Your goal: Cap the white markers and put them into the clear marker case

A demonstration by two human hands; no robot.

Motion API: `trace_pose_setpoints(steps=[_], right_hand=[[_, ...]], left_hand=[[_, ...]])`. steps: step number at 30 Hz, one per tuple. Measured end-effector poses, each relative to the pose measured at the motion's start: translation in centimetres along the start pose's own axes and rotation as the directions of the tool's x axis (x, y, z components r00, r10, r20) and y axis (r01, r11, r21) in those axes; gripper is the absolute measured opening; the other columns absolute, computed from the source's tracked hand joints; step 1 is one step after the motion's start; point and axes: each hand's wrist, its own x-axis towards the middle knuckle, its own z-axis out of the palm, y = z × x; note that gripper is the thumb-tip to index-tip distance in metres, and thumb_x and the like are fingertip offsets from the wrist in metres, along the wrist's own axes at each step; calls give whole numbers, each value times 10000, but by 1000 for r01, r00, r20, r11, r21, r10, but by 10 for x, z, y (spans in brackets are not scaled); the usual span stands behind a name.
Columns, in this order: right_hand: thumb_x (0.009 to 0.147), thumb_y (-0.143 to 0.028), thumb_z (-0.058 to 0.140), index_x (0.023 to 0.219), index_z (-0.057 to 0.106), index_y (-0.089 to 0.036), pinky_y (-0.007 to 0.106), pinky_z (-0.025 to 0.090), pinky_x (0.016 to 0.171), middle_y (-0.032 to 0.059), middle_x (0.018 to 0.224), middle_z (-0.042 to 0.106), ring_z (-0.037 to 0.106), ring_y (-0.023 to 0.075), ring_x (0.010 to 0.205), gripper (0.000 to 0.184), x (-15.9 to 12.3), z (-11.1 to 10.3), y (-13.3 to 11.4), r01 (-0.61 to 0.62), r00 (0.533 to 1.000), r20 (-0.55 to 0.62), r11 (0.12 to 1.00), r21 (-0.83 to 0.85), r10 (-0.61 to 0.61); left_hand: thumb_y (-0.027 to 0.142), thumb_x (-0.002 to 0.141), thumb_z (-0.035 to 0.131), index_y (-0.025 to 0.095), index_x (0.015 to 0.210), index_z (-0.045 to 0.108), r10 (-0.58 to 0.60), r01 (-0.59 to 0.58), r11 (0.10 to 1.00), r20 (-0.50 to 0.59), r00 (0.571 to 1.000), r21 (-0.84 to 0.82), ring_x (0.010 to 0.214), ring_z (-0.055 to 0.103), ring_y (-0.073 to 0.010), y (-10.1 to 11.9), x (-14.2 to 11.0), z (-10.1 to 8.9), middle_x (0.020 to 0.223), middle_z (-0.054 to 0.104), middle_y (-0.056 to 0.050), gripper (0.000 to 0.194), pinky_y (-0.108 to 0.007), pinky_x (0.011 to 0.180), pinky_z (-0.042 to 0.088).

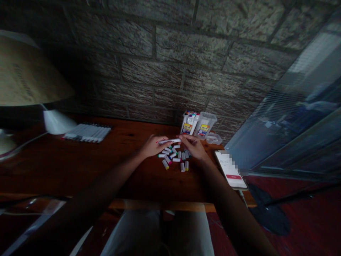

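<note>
A white marker (170,140) with a red tip at its left end lies level between my two hands, above the wooden table. My left hand (155,145) is closed around its left part. The fingers of my right hand (194,145) pinch its right end. Under and in front of the hands lie several loose marker caps (176,160), white with green, pink, blue and yellow ends. Just behind my right hand stands a clear box of markers (188,123), and a second clear box (205,125) is beside it.
A row of white markers (87,132) lies at the left, near a lamp (54,121). At the right edge lies a phone (230,170) with a cable. A small clear lid or tray (214,138) sits by the boxes. A stone wall (170,71) rises behind.
</note>
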Motion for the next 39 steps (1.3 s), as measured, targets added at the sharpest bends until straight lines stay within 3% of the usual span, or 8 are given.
trace_pose_setpoints(steps=[6,11,17,20,24,27,31,39], right_hand=[[797,-570,622,929,750,-216,227,293,445,-10,639,609,400,80,485,399,0,-1,-1,-7,1000,10,1000,-5,7],[813,-673,510,796,750,-194,232,296,439,-13,527,537,407,85,447,536,0,8,-2,-106,994,23,992,67,105],[715,-537,718,807,725,-207,227,375,491,-16,620,595,496,96,522,343,-4,10,-1,-137,990,35,985,102,134],[684,-494,757,750,694,-198,218,342,458,-28,588,566,457,83,491,310,-2,9,0,-144,989,-16,981,133,148],[659,-479,775,715,620,-206,217,268,403,-48,537,508,390,72,446,318,3,6,1,-86,972,-190,962,259,138],[653,-457,786,719,572,-222,222,235,384,-66,525,470,349,67,424,325,6,5,1,-48,947,-278,927,372,161],[684,-450,770,685,549,-204,230,228,374,-62,542,453,315,57,419,330,6,7,-2,-33,951,-271,923,384,147],[680,-411,784,809,658,-218,190,336,417,-52,669,554,417,46,491,265,4,10,0,-5,979,-186,920,392,85]], left_hand=[[446,896,551,177,927,716,-4,5,1000,-11,1000,16,663,655,-117,0,0,0,817,741,-21,316,-201,606,435],[435,883,573,186,933,702,18,-18,1000,22,1000,0,680,668,-120,8,0,5,830,741,-14,284,-200,638,463],[408,875,581,185,1254,524,15,-18,993,-25,1000,-114,818,693,-148,20,-3,9,924,728,-40,443,-231,731,524],[389,890,560,184,1277,496,24,-26,991,-11,1000,-134,877,692,-156,21,-3,10,973,721,-59,443,-246,776,531],[391,895,552,186,1276,524,-10,8,994,-19,1000,-113,970,675,-167,21,-1,9,1099,699,-77,433,-245,816,522],[376,917,519,186,1206,591,-21,19,995,-12,1000,-103,819,675,-126,22,0,7,1015,719,-47,353,-204,712,505],[378,925,509,187,1085,656,14,-10,996,41,999,-93,601,590,-83,22,-1,7,765,697,7,289,-181,574,429],[407,910,535,186,997,662,32,-26,996,72,997,-81,554,573,-81,22,-2,10,663,664,25,270,-183,538,383]])
